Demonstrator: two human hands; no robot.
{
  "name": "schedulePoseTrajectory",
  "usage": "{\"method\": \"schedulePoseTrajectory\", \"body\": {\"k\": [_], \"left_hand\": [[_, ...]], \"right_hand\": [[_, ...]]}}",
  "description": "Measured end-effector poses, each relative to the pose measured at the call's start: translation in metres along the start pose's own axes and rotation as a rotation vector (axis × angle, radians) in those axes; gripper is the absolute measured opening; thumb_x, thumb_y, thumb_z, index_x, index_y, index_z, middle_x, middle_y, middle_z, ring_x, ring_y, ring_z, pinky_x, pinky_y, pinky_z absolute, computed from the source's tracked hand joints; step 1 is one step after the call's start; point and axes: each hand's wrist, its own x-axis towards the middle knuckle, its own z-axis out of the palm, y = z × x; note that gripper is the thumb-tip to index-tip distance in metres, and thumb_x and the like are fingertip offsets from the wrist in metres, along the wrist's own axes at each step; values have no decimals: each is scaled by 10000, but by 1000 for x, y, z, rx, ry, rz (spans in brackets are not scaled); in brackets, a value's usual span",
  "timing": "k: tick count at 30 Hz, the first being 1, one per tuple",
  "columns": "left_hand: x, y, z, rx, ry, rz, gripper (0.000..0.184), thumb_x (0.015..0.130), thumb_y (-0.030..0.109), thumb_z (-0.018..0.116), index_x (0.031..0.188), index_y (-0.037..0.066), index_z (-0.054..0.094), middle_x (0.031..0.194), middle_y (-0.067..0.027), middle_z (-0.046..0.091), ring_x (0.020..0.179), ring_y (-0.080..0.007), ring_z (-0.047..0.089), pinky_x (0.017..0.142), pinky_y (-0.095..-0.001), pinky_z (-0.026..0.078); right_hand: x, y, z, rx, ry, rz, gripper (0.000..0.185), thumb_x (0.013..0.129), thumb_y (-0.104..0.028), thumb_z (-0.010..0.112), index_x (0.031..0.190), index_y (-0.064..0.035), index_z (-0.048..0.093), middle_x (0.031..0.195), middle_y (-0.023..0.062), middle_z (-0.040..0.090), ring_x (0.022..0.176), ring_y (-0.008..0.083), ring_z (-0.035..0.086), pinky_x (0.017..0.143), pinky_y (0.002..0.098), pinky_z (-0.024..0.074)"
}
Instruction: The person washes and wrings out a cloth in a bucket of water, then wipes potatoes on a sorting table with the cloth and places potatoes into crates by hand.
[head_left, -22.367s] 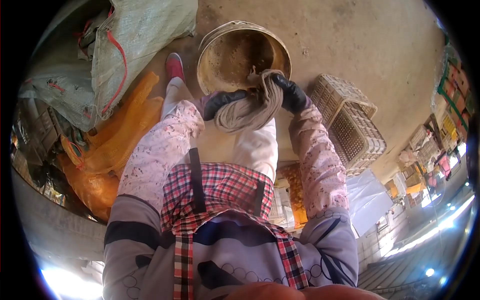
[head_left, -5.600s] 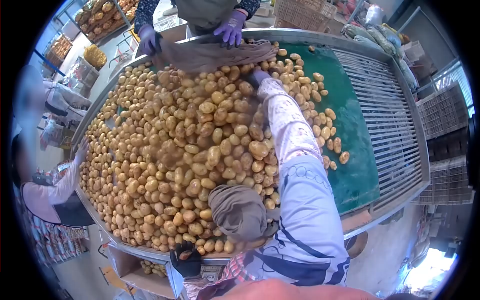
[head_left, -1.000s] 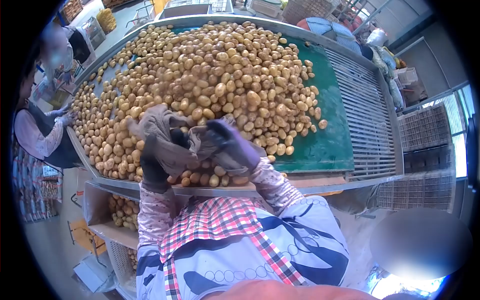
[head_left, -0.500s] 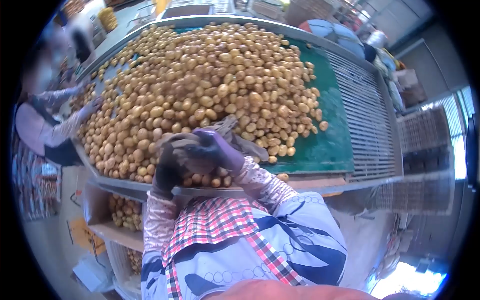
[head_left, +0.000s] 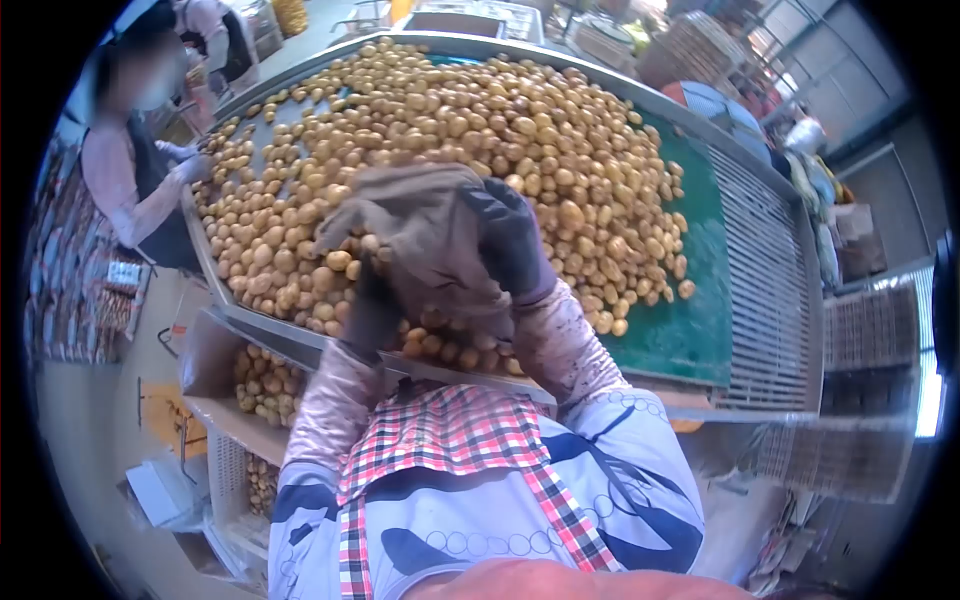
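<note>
A grey-brown cloth (head_left: pixel 415 215) hangs spread out over a large heap of small potatoes (head_left: pixel 450 125) on the sorting table. My right hand (head_left: pixel 512 235), in a dark and purple glove, grips the cloth by its right side. Beside the lower left part of the cloth is my left hand (head_left: pixel 375 300), in a dark glove. Its fingers are blurred and partly hidden among cloth and potatoes, so their hold is unclear. Several potatoes lie just above that hand and below the cloth near the table's front edge.
To the right, a green belt (head_left: pixel 690 330) meets a slatted roller section (head_left: pixel 765 270). A co-worker (head_left: pixel 125 170) reaches onto the table's left end; another person (head_left: pixel 215 40) stands behind. Below the front edge, a box of potatoes (head_left: pixel 205 375) stands above a white crate (head_left: pixel 228 480).
The cloth, bunched between both hands before, is now lifted and spread over the potatoes. My right hand has moved up and right, away from my left. The camera view has shifted too.
</note>
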Motion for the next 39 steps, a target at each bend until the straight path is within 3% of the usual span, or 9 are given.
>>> {"method": "schedulePoseTrajectory", "body": {"k": [2,8,10,11,13,16,24,31,39], "left_hand": [[-9,1,31,-793,-129,-270,608,852,188,558,1376,13,304,1204,-99,550,1116,-255,524,1070,-380,293],[4,46,-23,811,67,375,463,881,202,527,1288,5,429,1244,-139,521,1185,-264,475,1034,-360,353],[-1,40,-13,410,121,275,437,906,169,488,1298,-6,411,1224,-110,541,1181,-204,486,1024,-332,361],[-13,14,2,51,99,69,438,906,172,494,1307,11,420,1221,-104,543,1184,-199,485,1009,-351,380],[-29,-11,19,-483,102,-120,422,928,156,451,1318,2,410,1270,-107,514,1208,-194,461,1034,-360,358],[-42,-22,32,-1267,192,-267,412,948,161,411,1319,-19,402,1309,-126,487,1233,-208,440,1066,-368,322],[-27,38,17,-1513,156,-601,498,944,299,465,1328,-4,371,1303,-130,473,1197,-260,463,1014,-347,377],[-7,116,-27,-1277,265,-300,440,956,267,408,1283,-27,425,1256,-184,505,1149,-289,507,1005,-412,398],[-62,55,-98,217,519,-134,357,960,149,406,1293,26,445,1269,-152,508,1162,-238,497,1013,-379,391]], "right_hand": [[2,-5,-9,-417,-194,-465,317,713,2,571,1027,16,608,1014,89,639,963,219,556,844,333,434],[-23,80,-54,-72,-48,17,498,762,70,547,1250,-5,483,1196,118,563,1089,208,553,882,323,467],[-24,102,-50,-239,-52,-141,494,828,-19,585,1294,14,423,1227,121,540,1094,179,543,880,323,473],[-28,108,-38,415,205,470,571,865,-176,600,1333,41,354,1267,158,507,1144,197,503,933,329,437],[-40,102,-18,-394,76,308,635,902,-284,559,1365,57,288,1317,177,449,1203,232,446,988,327,380],[-61,105,-9,4,110,599,559,914,-353,540,1366,-128,300,893,75,572,716,129,564,552,260,474],[-78,121,-20,422,-267,796,767,849,-176,615,1435,-154,120,914,139,609,484,174,553,360,242,407],[-50,203,-60,-355,-157,284,445,726,-61,703,1133,22,544,1035,112,639,938,164,584,842,317,473],[-8,101,-112,120,117,602,238,848,-150,601,1004,29,613,819,71,638,698,153,608,610,262,506]]}}
